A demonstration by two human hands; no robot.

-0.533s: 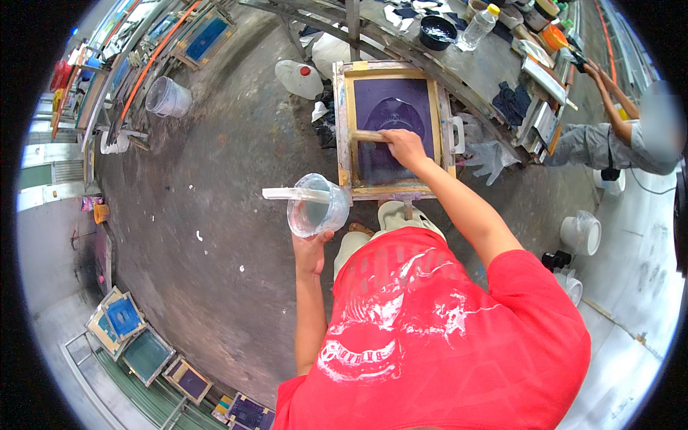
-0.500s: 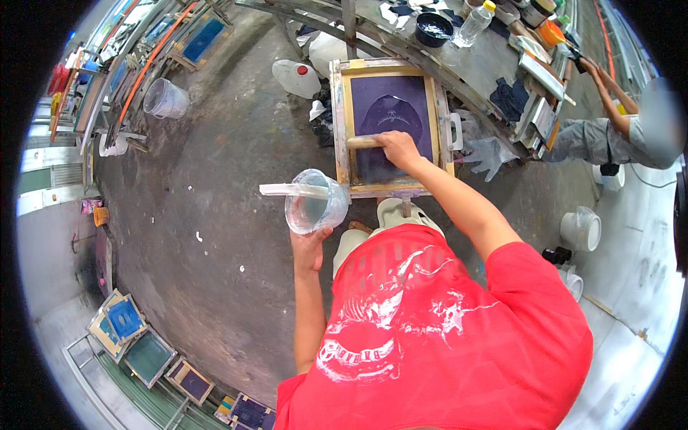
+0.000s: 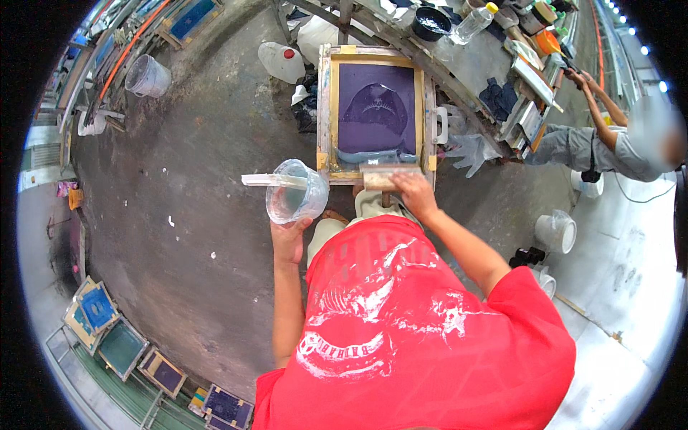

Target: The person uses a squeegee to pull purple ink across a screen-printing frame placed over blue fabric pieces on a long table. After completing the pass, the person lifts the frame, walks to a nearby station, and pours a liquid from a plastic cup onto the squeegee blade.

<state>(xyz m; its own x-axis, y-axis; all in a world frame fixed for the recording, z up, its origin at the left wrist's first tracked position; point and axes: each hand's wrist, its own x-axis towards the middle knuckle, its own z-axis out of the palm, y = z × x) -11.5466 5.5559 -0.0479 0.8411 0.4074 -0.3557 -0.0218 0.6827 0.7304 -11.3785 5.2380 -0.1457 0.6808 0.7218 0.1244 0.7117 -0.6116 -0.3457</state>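
My left hand (image 3: 288, 241) grips a translucent plastic tub (image 3: 311, 199) by its underside, left of the screen. A flat white strip (image 3: 262, 180) lies across the tub's mouth and sticks out to the left. With its fingers wrapped round the wooden handle, my right hand (image 3: 417, 193) holds a squeegee (image 3: 378, 178) at the near edge of a screen-printing frame (image 3: 325, 100). The purple mesh (image 3: 376, 132) bears an arched design. Along its near end lies a grey-blue band of ink (image 3: 376, 155).
A worktable (image 3: 469, 75) beyond holds a black bowl (image 3: 430, 24), a clear bottle (image 3: 473, 24) and dark cloths. On the floor stand a jug (image 3: 281, 63) and a bucket (image 3: 148, 76). Another person (image 3: 609, 143) works at the right. More screens (image 3: 122, 350) lean lower left.
My right hand has drawn the squeegee from the middle of the mesh to the near frame edge. Ink now shows along that end. My left hand still holds the tub.
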